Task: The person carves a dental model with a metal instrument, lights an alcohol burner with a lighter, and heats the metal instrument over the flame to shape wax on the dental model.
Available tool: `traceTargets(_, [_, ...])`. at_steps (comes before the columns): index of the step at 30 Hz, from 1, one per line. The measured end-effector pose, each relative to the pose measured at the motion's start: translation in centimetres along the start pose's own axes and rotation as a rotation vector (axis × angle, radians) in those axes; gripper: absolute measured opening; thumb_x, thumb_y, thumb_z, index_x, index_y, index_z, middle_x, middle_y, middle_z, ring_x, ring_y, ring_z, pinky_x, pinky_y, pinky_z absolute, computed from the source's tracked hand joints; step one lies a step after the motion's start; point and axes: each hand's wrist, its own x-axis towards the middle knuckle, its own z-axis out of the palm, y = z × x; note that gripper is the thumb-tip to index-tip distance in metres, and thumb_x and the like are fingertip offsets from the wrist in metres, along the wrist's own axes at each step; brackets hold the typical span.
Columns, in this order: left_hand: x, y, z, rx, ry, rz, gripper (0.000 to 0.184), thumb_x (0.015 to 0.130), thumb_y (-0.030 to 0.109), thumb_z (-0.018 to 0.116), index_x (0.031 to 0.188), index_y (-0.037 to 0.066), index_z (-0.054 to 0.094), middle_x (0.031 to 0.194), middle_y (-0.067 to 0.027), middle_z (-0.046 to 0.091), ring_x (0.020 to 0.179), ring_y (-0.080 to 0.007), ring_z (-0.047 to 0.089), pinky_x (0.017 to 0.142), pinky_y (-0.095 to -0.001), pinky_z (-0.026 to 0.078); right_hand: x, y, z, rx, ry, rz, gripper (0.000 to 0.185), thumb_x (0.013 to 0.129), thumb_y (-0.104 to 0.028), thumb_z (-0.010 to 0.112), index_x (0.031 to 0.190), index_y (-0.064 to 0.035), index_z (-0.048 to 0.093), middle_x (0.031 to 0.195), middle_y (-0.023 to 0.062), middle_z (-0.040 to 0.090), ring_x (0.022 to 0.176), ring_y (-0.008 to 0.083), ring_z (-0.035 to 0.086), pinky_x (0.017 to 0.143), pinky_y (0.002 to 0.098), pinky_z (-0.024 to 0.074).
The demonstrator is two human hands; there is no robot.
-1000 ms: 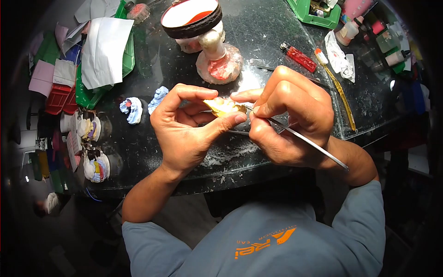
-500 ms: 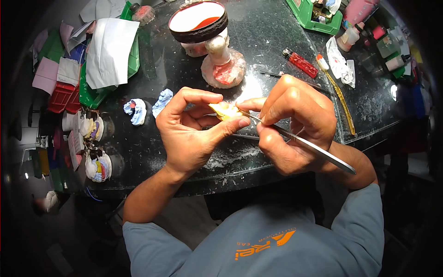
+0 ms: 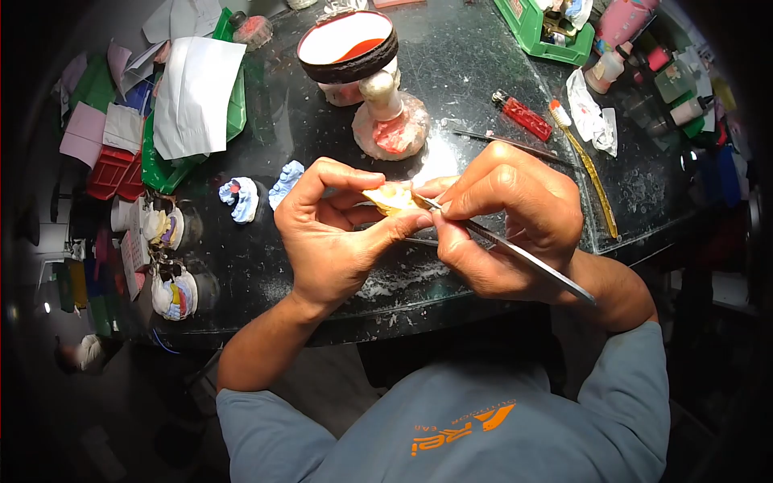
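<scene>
My left hand [image 3: 326,225] pinches a small yellow dental cast [image 3: 390,198] between thumb and fingertips. In my right hand [image 3: 515,221] is a slim metal carving knife [image 3: 527,262], gripped like a pen, its handle slanting down to the right. The knife's tip meets the right side of the cast; my fingers partly cover the contact. Left of my left hand, two pale blue dental models [image 3: 238,200] lie on the dark table. Above the hands stands a pedestal [image 3: 392,133] with a white, black-rimmed dish [image 3: 348,74] containing something red.
To the right lie a red lighter [image 3: 522,115], a toothbrush [image 3: 585,165], a thin metal tool [image 3: 503,145] and crumpled tissue [image 3: 592,113]. Mounted dental models [image 3: 173,291] stand at left, below papers [image 3: 197,97] in a green bin. Another green bin [image 3: 547,40] is at the back.
My right hand has shifted slightly left toward the cast, and the knife handle's free end has moved left. My left hand keeps its hold on the cast, nearly still.
</scene>
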Motion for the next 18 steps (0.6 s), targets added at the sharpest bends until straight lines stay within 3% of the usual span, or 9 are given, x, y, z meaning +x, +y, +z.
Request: traceTargets(18, [0.0, -1.1, -0.1, -0.013, 0.001, 0.085, 0.037, 0.069, -0.010, 0.083, 0.095, -0.002, 0.058, 0.100, -0.0077, 0.057, 0.101, -0.0242, 0.068, 0.089, -0.0342, 0.060, 0.0, -0.1, -0.2, 0.005, -0.035, 0.038, 0.018, 0.066, 0.012, 0.072, 0.078, 0.0011, 0.062, 0.070, 0.0111, 0.064, 0.069, 0.0217, 0.071, 0.067, 0.0322, 0.0610])
